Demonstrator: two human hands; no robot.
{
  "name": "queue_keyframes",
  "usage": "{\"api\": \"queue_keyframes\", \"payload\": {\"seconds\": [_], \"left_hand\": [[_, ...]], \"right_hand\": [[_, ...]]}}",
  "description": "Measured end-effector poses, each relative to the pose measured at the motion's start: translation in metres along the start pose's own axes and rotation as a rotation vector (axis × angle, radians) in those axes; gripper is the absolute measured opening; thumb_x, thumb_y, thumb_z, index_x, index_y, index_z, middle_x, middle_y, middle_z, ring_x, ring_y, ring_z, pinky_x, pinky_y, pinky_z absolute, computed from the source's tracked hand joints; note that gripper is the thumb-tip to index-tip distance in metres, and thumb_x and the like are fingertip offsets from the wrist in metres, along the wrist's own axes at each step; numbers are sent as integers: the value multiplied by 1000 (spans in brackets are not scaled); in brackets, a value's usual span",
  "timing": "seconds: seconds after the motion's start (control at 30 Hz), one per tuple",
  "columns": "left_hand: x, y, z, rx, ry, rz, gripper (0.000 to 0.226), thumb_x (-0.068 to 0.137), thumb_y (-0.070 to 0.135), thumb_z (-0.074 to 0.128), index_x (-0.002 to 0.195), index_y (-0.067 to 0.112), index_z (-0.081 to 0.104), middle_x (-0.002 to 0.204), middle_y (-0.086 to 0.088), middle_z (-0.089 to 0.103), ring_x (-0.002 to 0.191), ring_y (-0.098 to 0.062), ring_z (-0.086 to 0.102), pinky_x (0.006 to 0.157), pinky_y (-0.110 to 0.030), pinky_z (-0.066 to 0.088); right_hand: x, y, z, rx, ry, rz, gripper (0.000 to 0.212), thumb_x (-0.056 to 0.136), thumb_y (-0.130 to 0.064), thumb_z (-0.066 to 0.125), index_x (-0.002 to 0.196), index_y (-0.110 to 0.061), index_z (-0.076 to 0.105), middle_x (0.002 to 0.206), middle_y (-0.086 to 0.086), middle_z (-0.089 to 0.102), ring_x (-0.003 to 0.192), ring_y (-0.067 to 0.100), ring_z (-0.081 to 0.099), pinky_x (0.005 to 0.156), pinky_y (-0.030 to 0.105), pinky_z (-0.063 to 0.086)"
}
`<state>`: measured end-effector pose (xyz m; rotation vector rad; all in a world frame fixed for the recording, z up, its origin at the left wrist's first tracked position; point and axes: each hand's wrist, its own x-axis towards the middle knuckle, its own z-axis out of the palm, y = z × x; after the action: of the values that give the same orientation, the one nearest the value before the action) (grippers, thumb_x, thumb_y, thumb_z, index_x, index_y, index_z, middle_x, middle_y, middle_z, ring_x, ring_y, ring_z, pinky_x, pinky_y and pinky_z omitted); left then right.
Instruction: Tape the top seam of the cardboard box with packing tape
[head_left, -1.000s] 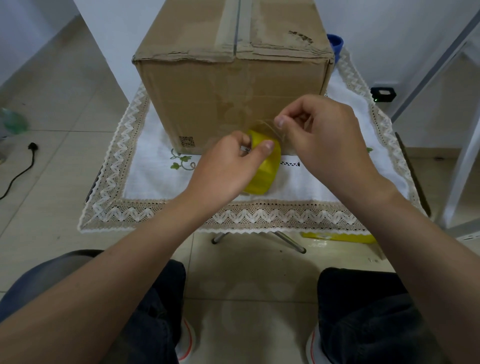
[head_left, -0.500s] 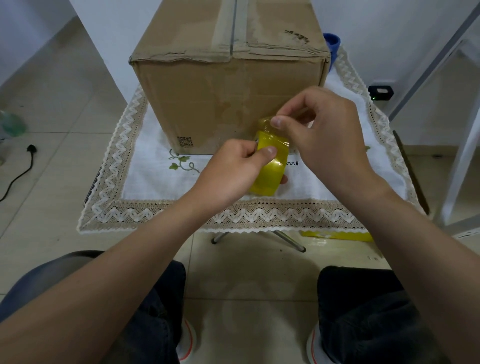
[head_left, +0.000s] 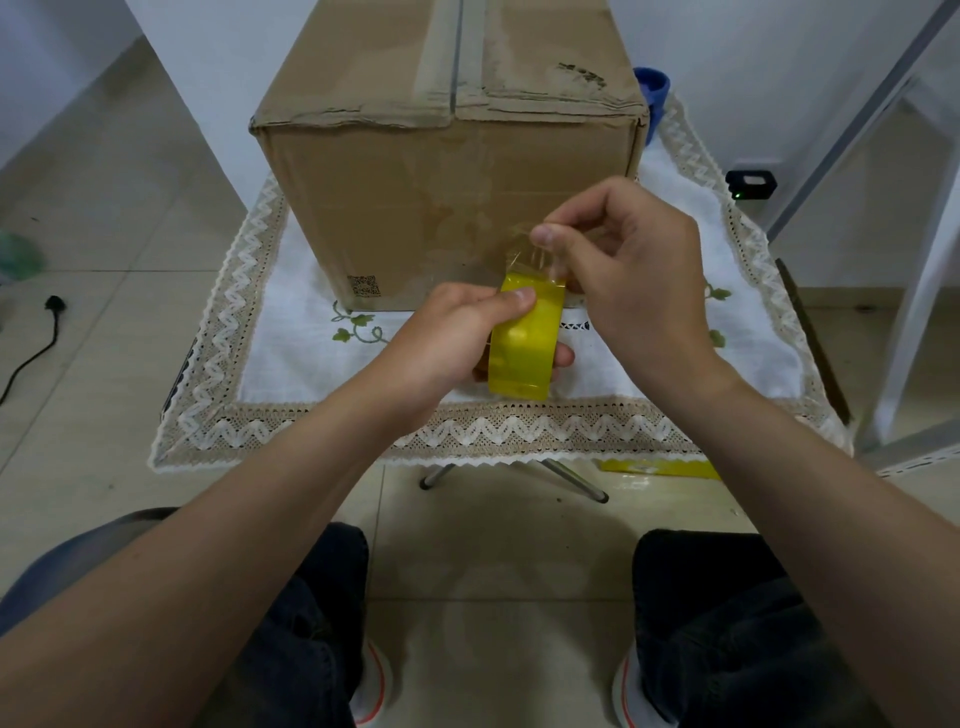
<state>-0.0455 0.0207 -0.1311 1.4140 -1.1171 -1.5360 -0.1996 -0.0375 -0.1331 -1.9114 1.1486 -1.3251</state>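
A large cardboard box (head_left: 415, 182) stands on a small table covered with a white lace-edged cloth (head_left: 291, 358). Its top seam (head_left: 457, 47) runs away from me, with old tape strips along it. In front of the box, my left hand (head_left: 452, 343) grips a yellow roll of packing tape (head_left: 524, 348) held on edge. My right hand (head_left: 628, 270) pinches the clear free end of the tape (head_left: 530, 260) between thumb and forefinger, lifted a short way above the roll.
A blue cup (head_left: 652, 88) peeks out behind the box's right corner. A black cable (head_left: 31, 343) lies on the tiled floor at left. A white metal frame (head_left: 914, 291) stands at right. A yellow strip (head_left: 660, 467) lies under the table's front edge. My knees are below.
My right hand has peeled the tape end off the roll and lifted it slightly. The roll in my left hand has turned more edge-on and dropped a little.
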Motion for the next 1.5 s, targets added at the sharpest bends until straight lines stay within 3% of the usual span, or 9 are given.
{"api": "queue_keyframes", "payload": {"seconds": [0.13, 0.3, 0.43, 0.6, 0.73, 0.87, 1.0, 1.37, 1.5], "left_hand": [[0, -1, 0, -11, 7, -18, 29, 109, 29, 50, 116, 8, 69, 92, -16, 81, 83, -26, 81, 77, -36, 65], [3, -3, -2, 39, 9, -17, 32, 109, 32, 49, 121, 11, 69, 97, -16, 81, 95, -34, 79, 96, -50, 61], [6, -6, -7, 127, 88, -12, 37, 105, 35, 58, 118, 2, 69, 104, -24, 78, 102, -41, 75, 99, -57, 57], [6, -2, -18, 417, 307, 200, 43, 75, 52, 80, 105, 29, 59, 104, 1, 68, 99, -20, 71, 86, -52, 62], [5, 3, -33, 559, 315, 493, 30, 85, 33, 84, 109, 28, 67, 110, 3, 63, 98, -12, 70, 90, -33, 60], [9, 3, -39, 496, 314, 633, 7, 94, 19, 73, 100, 21, 76, 102, 5, 64, 93, -10, 69, 81, -32, 62], [11, 2, -38, 396, 299, 603, 14, 100, 12, 67, 96, 23, 74, 93, 0, 72, 83, -9, 70, 67, -34, 65], [19, -4, -30, 286, 195, 603, 17, 102, 13, 61, 114, 23, 57, 79, 17, 70, 75, 4, 65, 69, -19, 51], [20, -5, -30, 267, 206, 597, 18, 102, 8, 62, 101, 24, 53, 86, 6, 68, 72, 3, 64, 64, -17, 51]], "right_hand": [[-1, 2, 0, 44, -13, 43, 10, 92, -20, 78, 87, -21, 69, 81, -5, 72, 76, 18, 71, 69, 48, 62], [-1, -1, 2, 65, -27, 63, 22, 92, -18, 77, 80, -33, 64, 83, -5, 74, 77, 18, 73, 68, 46, 63], [2, 1, 0, 88, -81, 79, 18, 90, -17, 79, 81, -26, 67, 79, 0, 74, 75, 23, 74, 61, 48, 62], [5, 5, -2, 132, -122, 41, 21, 89, -15, 81, 80, -28, 67, 77, 11, 73, 73, 34, 72, 55, 55, 60], [5, 6, -4, 143, -161, 9, 18, 89, -13, 81, 83, -24, 69, 80, 14, 73, 74, 34, 72, 56, 53, 61], [5, 5, -5, 139, -196, 0, 11, 89, -12, 81, 88, -13, 70, 85, 13, 73, 76, 29, 72, 58, 49, 61], [4, 4, -6, 146, -220, -14, 11, 89, -10, 81, 89, -13, 71, 86, 15, 74, 76, 28, 72, 60, 47, 62], [3, 7, -4, 137, -233, -49, 9, 89, -12, 81, 90, -12, 72, 84, 12, 73, 75, 29, 70, 60, 52, 60], [4, 8, -4, 127, -227, -80, 10, 88, -13, 81, 89, -13, 71, 87, 11, 70, 74, 26, 69, 58, 50, 59]]}}
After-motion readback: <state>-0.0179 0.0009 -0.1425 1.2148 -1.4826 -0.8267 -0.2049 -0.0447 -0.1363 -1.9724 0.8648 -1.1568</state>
